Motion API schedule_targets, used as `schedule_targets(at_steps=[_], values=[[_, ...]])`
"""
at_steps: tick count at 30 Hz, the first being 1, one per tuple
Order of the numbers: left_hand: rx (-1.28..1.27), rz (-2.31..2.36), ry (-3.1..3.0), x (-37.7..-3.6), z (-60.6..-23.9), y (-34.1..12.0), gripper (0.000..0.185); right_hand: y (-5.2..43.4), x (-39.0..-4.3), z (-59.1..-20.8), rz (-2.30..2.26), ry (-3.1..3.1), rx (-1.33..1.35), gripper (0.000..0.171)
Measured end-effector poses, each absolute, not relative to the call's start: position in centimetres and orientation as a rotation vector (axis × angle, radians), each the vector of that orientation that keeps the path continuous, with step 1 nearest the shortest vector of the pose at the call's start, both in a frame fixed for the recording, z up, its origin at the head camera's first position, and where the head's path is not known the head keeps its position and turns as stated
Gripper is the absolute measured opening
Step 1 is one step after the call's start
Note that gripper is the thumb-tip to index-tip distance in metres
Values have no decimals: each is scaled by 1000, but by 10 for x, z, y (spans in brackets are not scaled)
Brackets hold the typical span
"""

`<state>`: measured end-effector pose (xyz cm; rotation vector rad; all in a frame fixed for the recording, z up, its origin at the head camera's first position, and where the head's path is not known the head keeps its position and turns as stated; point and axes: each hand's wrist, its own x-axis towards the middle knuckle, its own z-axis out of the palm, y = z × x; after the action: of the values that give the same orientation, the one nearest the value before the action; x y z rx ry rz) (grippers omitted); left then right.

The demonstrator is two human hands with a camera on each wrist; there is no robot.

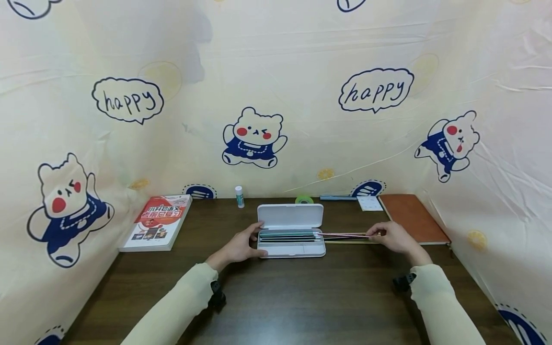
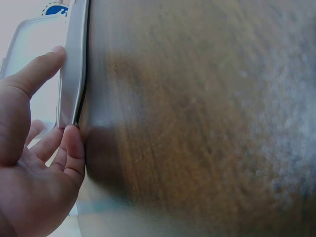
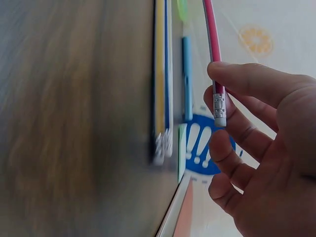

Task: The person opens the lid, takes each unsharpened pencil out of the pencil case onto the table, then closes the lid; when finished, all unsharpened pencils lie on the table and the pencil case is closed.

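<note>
A white pencil case (image 1: 290,216) lies on the table with its lid raised at the back. Inside it rest several dark and green pencils (image 1: 286,235). My left hand (image 1: 243,244) holds the case by its left end, thumb at the front and fingers around the end and back. Between thumb and fingertips, my right hand (image 1: 392,235) pinches a pink pencil (image 3: 213,37) near its eraser end. That pencil points left, its far tip over the case's right edge. Below it, several other pencils (image 3: 161,74) lie side by side on the table, right of the case.
Left stands a thick book (image 1: 157,223); a glue stick (image 1: 239,196) is upright behind the case. Along the back are green tape (image 1: 304,199), a blue stick-like item (image 1: 336,197) and a pale card (image 1: 369,203). A brown notebook (image 1: 414,218) lies beyond my right hand.
</note>
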<state>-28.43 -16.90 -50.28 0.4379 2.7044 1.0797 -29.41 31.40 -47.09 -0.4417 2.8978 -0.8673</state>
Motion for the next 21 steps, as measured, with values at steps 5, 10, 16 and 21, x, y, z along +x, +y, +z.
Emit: schedule_targets(at_steps=[5,10,16,21], values=[[436,1072,2702,-285,-503,-169,94,328,-288,-476,-858,2887,-447,8],[438,1064,2701,-284,-504,-169,94,334,-283,-479,-822,2897,-436,6],[413,1071,2695,-284,-503,-169,94,336,-282,-486,-798,2885,-438,5],[411,1071,2697,-284,-503,-170,93,333,-286,-491,-788,2906,-384,4]])
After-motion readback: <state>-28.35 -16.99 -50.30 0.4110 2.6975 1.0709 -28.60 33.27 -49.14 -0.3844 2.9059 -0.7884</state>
